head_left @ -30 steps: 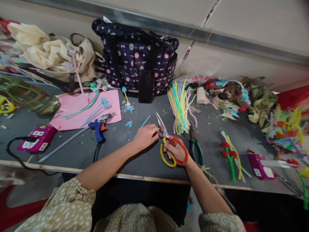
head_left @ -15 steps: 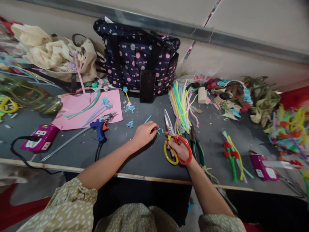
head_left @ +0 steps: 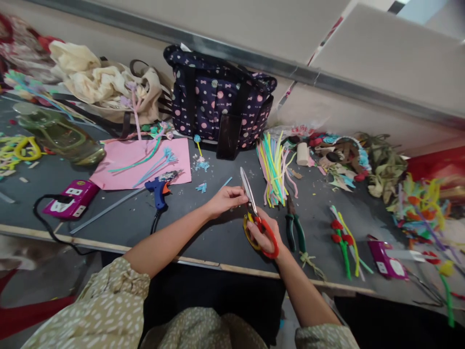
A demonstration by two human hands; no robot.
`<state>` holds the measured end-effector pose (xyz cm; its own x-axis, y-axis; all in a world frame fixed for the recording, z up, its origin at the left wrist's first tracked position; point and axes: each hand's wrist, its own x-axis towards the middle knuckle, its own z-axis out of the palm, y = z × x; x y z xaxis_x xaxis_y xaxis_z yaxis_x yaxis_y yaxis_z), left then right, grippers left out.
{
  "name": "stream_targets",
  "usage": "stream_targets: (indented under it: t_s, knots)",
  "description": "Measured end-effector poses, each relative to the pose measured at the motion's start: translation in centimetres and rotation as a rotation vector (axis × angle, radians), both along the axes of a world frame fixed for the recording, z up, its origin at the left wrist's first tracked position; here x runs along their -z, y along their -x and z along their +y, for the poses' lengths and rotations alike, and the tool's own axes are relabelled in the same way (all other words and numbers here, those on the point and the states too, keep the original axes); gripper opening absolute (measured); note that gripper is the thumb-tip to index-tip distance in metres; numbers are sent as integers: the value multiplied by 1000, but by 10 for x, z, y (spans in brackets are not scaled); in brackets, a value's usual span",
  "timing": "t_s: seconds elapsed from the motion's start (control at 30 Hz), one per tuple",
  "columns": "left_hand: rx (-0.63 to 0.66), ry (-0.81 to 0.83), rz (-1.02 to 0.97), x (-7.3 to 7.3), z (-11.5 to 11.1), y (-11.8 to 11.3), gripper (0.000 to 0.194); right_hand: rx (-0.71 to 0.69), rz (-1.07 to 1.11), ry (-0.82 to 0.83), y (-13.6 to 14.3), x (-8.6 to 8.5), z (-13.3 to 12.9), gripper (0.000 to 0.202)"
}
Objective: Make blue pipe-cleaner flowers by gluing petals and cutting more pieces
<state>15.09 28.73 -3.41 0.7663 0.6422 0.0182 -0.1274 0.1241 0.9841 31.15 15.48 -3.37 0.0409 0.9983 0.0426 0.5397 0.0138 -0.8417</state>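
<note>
My right hand (head_left: 264, 231) holds scissors (head_left: 248, 186) by their red and yellow handles, blades pointing up and away from me. Beside the blades, my left hand (head_left: 228, 200) has its thumb and fingers pinched together; whatever lies between them is too small to make out. A short blue stem (head_left: 227, 182) lies just beyond that hand. Small blue pieces (head_left: 202, 187) rest farther left on the dark table (head_left: 203, 242). To the right of the scissors is a bundle of pastel pipe cleaners (head_left: 274, 169), with green-handled pliers (head_left: 295, 228) in front.
A blue glue gun (head_left: 158, 190) lies by a pink sheet (head_left: 145, 162). Behind stand a dotted bag (head_left: 207, 97) and a black phone (head_left: 228, 136). A bottle (head_left: 61, 135) and a purple power strip (head_left: 72, 198) are left; red flowers (head_left: 341, 237) lie right.
My left hand has moved to the scissor blades, its fingers now pinched. The scissors have tilted leftward and their blades look closer together. The whole view has shifted slightly.
</note>
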Motion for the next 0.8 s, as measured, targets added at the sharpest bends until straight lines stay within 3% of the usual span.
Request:
stream_targets:
  t_s: [0.2, 0.4, 0.47, 0.6, 0.67, 0.8]
  knots:
    - [44, -103, 60, -12, 6, 11, 46, 73, -122, 17, 16, -8, -7, 21]
    - [57, -234, 99, -12, 30, 22, 34, 160, 172, 163, 37, -6, -14, 27]
    - [-84, -366, 283, -9, 40, 28, 25, 220, 242, 167, 44, -4, -15, 29]
    - [-373, -804, 810, -7, 50, 41, 12, 259, 317, 169, 52, 2, -15, 33]
    - [-426, -927, 944, -8, 50, 45, 13, 241, 353, 163, 53, 7, -15, 36]
    - [-403, -964, 1009, -8, 47, 46, 20, 215, 450, 120, 54, 16, -17, 44]
